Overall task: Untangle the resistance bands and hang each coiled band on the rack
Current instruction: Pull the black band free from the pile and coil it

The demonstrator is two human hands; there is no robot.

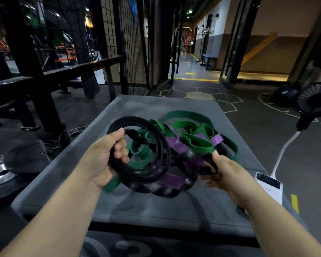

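Resistance bands (183, 156) are knotted into one heap over the grey padded surface (156, 206). We see this in the head view, the only one we have. The near side of the heap is lifted, while the far green loops seem to lie on the padding. We judge the untangling step to be in hand, with nothing hung yet.

Our left grip (104, 156) has its fingers curled round a black coil (163, 145) of several turns, raised at the left of the heap. Our right grip (228, 175) pinches a black strand (209, 165) at the heap's right edge, thumb on top and fingers beneath. We cannot tell which band that strand belongs to.

Between the two, a green band (198, 143) and a purple band (176, 148) weave through each other and seem to pass through the coil. A knobbly black cord (156, 190) sags along the underside.

The next move, as we read it, is to ease the coil leftward while the right grip anchors the rest. That calls for keeping the coil's turns together and finding where the green threads through it. We cannot make out the rack for certain among the dark frames on the left.
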